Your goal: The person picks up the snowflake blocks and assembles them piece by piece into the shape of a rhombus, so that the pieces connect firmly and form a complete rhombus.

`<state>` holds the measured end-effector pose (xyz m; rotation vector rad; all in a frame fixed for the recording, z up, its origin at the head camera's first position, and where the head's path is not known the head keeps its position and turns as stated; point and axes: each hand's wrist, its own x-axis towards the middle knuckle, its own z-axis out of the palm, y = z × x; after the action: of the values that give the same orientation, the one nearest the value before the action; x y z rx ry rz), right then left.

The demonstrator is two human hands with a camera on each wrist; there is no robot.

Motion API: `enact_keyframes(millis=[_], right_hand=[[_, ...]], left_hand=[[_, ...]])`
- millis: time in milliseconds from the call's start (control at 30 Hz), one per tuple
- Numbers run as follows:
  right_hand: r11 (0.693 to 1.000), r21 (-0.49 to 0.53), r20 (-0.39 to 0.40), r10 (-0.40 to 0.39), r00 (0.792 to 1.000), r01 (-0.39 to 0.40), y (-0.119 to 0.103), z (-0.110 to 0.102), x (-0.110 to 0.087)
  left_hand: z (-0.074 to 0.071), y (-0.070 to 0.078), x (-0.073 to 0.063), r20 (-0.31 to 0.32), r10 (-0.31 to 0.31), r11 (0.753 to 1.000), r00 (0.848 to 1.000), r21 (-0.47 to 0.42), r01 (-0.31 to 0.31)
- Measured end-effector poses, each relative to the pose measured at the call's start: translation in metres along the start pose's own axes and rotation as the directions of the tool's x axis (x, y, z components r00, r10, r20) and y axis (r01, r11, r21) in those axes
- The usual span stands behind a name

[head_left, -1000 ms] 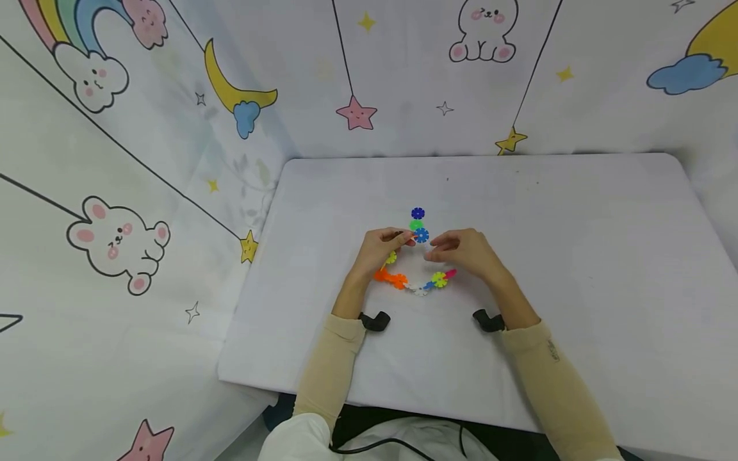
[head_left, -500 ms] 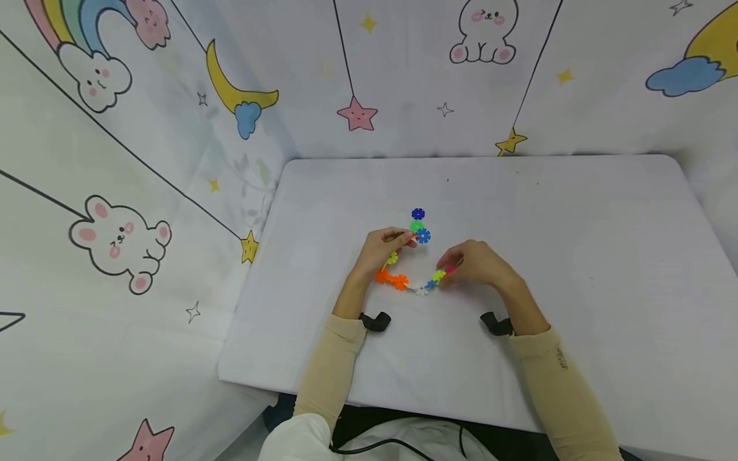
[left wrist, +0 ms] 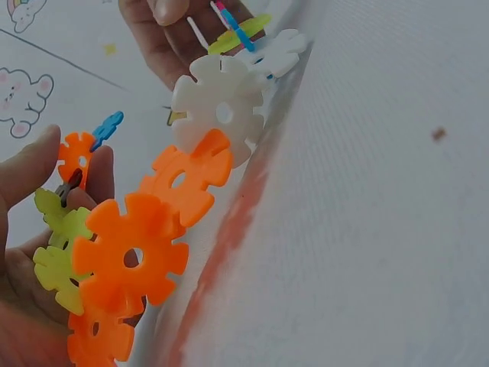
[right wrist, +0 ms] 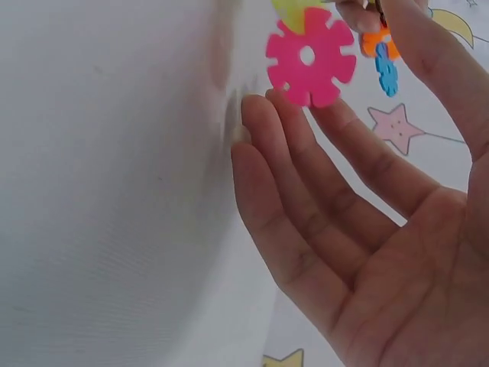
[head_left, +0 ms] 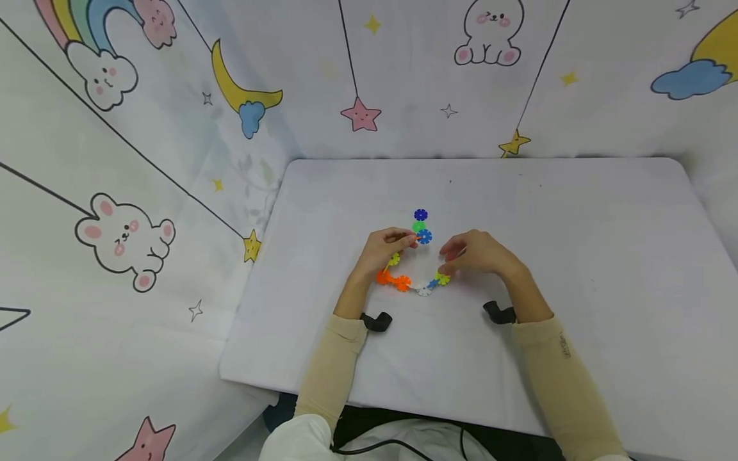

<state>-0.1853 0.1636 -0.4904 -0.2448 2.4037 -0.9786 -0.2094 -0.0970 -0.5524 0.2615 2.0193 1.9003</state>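
Note:
My left hand [head_left: 386,248] pinches one end of a curved chain of interlocking snowflake discs, near a dark grey disc [left wrist: 70,186] and an orange disc [left wrist: 74,153]. A blue disc [head_left: 424,237] sits at that end. Yellow discs [left wrist: 65,256], larger orange discs [left wrist: 131,252] and white discs [left wrist: 218,103] follow along the chain, curving toward my right hand [head_left: 483,253]. At the other end, a pink disc [right wrist: 328,69] lies against the fingertips of my right hand, whose fingers are loosely extended, thumb apart. In the head view that hand hides the pink disc.
A green disc [head_left: 418,226] and a dark blue disc [head_left: 421,214] show just beyond the blue one. The white-covered table [head_left: 605,288] extends widely to the right. Cartoon-printed curtains [head_left: 144,141] border its left and far sides. Black wrist-worn pieces [head_left: 377,322] sit at both wrists.
My right hand came down from near the blue disc to the pink end of the chain, then rose slightly there with its fingers spread apart. My left hand has kept its pinch in place.

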Motion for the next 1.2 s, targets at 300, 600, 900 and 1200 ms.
enact_keyframes(millis=[300, 600, 900, 1200], right_hand=[[0.999, -0.032, -0.029, -0.009, 1.000, 0.008, 0.003, -0.017, 0.024], [1.000, -0.015, -0.079, -0.017, 0.997, 0.016, 0.004, -0.018, 0.052], [0.987, -0.127, -0.131, -0.115, 0.985, 0.098, -0.005, -0.014, 0.073], [0.927, -0.329, -0.010, -0.194, 0.981, 0.180, -0.016, -0.013, 0.091]], left_hand=[[0.000, 0.003, -0.001, -0.004, -0.038, 0.998, 0.999, 0.058, 0.038], [-0.003, 0.004, -0.002, 0.031, -0.042, 0.998, 0.999, 0.051, 0.041], [-0.004, 0.007, -0.002, 0.059, -0.023, 1.000, 0.998, 0.022, 0.022], [-0.006, 0.007, -0.003, 0.100, -0.025, 0.999, 0.995, -0.042, 0.029]])
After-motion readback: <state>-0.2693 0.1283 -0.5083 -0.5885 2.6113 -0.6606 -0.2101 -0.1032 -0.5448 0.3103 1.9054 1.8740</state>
